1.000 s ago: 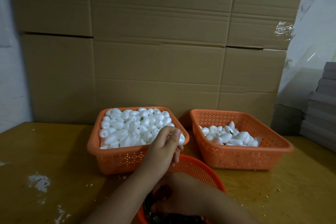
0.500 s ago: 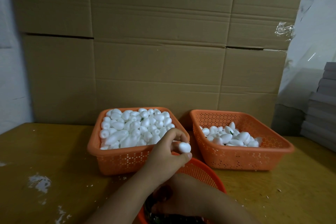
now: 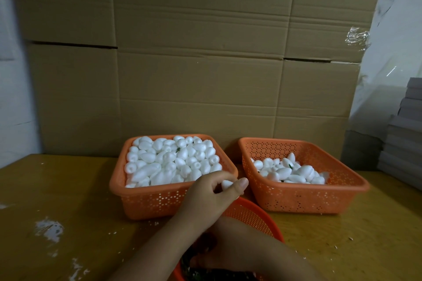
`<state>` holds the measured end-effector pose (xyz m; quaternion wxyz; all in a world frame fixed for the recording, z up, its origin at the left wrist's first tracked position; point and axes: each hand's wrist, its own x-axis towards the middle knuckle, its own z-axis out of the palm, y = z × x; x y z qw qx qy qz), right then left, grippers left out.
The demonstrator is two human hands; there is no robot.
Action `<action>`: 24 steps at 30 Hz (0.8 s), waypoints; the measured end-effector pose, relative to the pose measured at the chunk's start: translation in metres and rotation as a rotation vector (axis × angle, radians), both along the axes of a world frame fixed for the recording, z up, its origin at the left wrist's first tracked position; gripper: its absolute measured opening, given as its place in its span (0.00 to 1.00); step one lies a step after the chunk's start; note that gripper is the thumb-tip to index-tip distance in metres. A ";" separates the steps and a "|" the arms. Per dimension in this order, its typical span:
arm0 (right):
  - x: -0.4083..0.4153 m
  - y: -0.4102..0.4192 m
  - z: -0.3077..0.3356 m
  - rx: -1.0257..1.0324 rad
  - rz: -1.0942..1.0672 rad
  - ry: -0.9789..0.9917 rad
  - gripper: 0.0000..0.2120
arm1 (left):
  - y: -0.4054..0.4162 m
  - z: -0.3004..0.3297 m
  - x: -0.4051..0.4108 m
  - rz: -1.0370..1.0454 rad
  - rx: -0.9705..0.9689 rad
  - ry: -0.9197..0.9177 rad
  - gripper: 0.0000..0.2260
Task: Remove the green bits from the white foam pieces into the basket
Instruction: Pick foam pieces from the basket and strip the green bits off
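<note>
Left hand [image 3: 211, 191] raised over the near right corner of the left square orange basket [image 3: 146, 201], fingers and thumb curled round one white foam piece [image 3: 226, 183]; only a small part of the piece shows between fingertips and thumb. The forearm runs in from the bottom edge.

Right hand [image 3: 228, 248] low, inside the round orange basket [image 3: 255, 214] at the bottom edge, lying over dark greenish debris [image 3: 194, 268]. The hand is in shadow and partly covered by the left forearm; whether it grips anything cannot be told.

Left square basket heaped to the rim with white foam pieces [image 3: 169, 162]; a green bit [image 3: 178, 149] shows among them near the middle. Right square orange basket [image 3: 303, 198] stands just beside it, holding a much lower pile of foam pieces [image 3: 290, 171], with a small green speck [image 3: 290, 166] visible there too. The round basket sits nearest the person, in front of the gap between the two square ones.

All on a yellowish wooden table [image 3: 68, 189], scuffed with white patches [image 3: 49, 229] on the left and scattered white crumbs. Cardboard boxes [image 3: 194, 52] are stacked behind the baskets; a pile of grey flat boards [image 3: 404, 134] at far right.
</note>
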<state>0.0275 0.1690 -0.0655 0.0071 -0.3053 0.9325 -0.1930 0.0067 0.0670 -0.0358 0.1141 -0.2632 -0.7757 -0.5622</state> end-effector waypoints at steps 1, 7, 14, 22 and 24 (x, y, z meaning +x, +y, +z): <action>0.001 0.001 0.002 -0.001 0.011 -0.011 0.25 | 0.000 0.000 0.000 0.012 0.010 0.003 0.19; 0.004 0.004 0.011 -0.022 0.035 -0.048 0.24 | -0.001 0.000 0.001 -0.053 0.083 -0.076 0.03; 0.006 0.001 0.007 0.022 0.000 -0.066 0.24 | 0.000 -0.003 -0.001 -0.049 0.075 -0.068 0.08; 0.012 0.003 0.022 -0.071 0.032 -0.086 0.17 | -0.001 0.001 -0.001 -0.005 0.100 -0.020 0.13; 0.013 0.002 0.024 -0.087 0.036 -0.086 0.17 | -0.001 0.001 -0.001 0.014 0.103 0.002 0.14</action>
